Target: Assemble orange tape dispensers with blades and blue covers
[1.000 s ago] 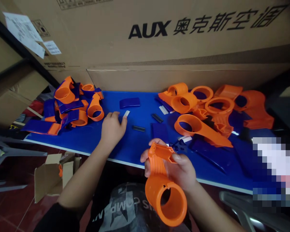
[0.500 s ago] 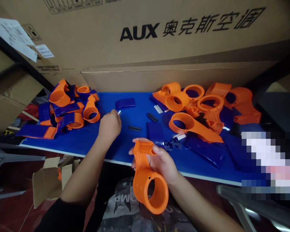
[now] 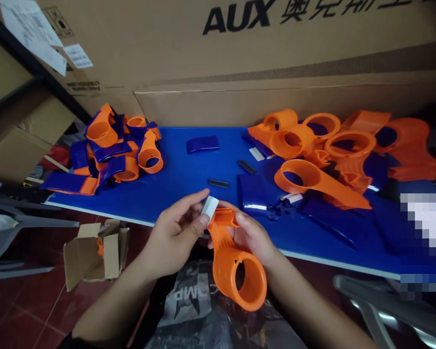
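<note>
My right hand (image 3: 256,237) holds an orange plastic tape dispenser body (image 3: 225,269) over my lap, its round hub low and its narrow slotted end up. My left hand (image 3: 178,235) pinches a small pale strip (image 3: 210,207) between thumb and fingers. The strip is tilted, close beside the slotted end; whether they touch I cannot tell. On the table beyond my hands lie two short dark strips (image 3: 218,183) and a blue curved plastic piece (image 3: 202,144). Another blue piece (image 3: 252,194) lies just past my right hand, with small dark blue parts (image 3: 280,208) next to it.
Orange dispenser bodies (image 3: 300,177) and blue pieces are heaped on the right of the blue table (image 3: 181,194). Orange-and-blue dispensers (image 3: 121,152) are piled at the left. A large cardboard box (image 3: 167,48) stands behind. An open carton (image 3: 90,252) and stools are below.
My left hand has come from over the table toward me, bringing the pale strip beside the orange body's slotted end. My right hand keeps its hold. The view has shifted slightly.
</note>
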`<state>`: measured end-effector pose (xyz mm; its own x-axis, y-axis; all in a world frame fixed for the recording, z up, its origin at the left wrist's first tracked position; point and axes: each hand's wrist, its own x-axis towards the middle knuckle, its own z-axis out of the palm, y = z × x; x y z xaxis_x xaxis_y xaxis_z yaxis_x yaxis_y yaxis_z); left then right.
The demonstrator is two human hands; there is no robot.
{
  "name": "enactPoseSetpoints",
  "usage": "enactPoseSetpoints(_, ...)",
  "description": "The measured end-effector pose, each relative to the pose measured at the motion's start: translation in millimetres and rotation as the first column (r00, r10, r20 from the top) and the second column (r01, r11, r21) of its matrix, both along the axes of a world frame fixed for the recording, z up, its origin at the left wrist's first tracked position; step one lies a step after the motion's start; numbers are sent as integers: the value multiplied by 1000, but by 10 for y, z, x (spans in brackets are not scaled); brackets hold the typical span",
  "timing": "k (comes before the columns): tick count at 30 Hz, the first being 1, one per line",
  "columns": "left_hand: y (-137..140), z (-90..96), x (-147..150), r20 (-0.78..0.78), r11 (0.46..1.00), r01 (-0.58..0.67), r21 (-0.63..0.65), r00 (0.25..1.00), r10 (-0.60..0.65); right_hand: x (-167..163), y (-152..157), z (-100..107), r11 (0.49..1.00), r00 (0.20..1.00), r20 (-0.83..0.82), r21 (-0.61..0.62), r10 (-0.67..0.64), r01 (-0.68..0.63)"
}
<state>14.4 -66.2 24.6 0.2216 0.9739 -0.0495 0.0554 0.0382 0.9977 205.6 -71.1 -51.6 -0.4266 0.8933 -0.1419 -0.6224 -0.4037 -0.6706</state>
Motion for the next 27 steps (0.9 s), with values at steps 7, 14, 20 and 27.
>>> enactPoseSetpoints(7,43,5,43,205,982,-6,-189,978,46,-4,-54,-64,997,998,52,74,-22,18)
enactPoseSetpoints(14,9,-66,106,282,941,-82,-329,942,181,-46,-79,-55,989,993,107,140,-59,43)
enactPoseSetpoints(20,-19,-112,121,339,931,-126,-343,908,247,-33,-79,-86,992,995,77,118,-61,52)
enactPoseSetpoints(27,24,-180,46,369,974,-52,-221,920,133,-17,-60,-65,995,996,73,93,-46,39)
